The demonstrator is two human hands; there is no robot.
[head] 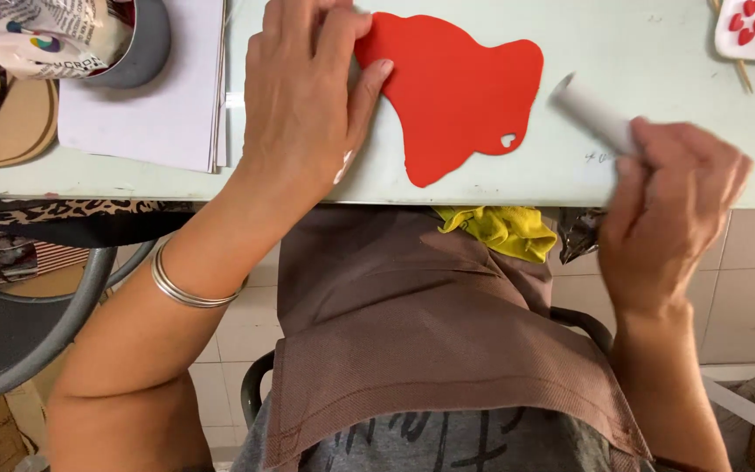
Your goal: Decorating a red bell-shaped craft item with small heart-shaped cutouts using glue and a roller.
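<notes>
Pale green tabletop [657, 52], tiled floor below. Left hand [308, 96] flat, fingers spread, pressing red bell-shaped foam cutout [456, 96]; right hand [670, 201] fisted around white paper tube [592, 114]. White paper stack [159, 96] left of left hand.

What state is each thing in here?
Left hand: flat, pressing on the red cutout.
Red cutout: lying flat on the table, small heart hole near one edge.
Right hand: closed around the white stick.
White stick: tilted, raised off the table.
Paper stack: lying flat.
</notes>
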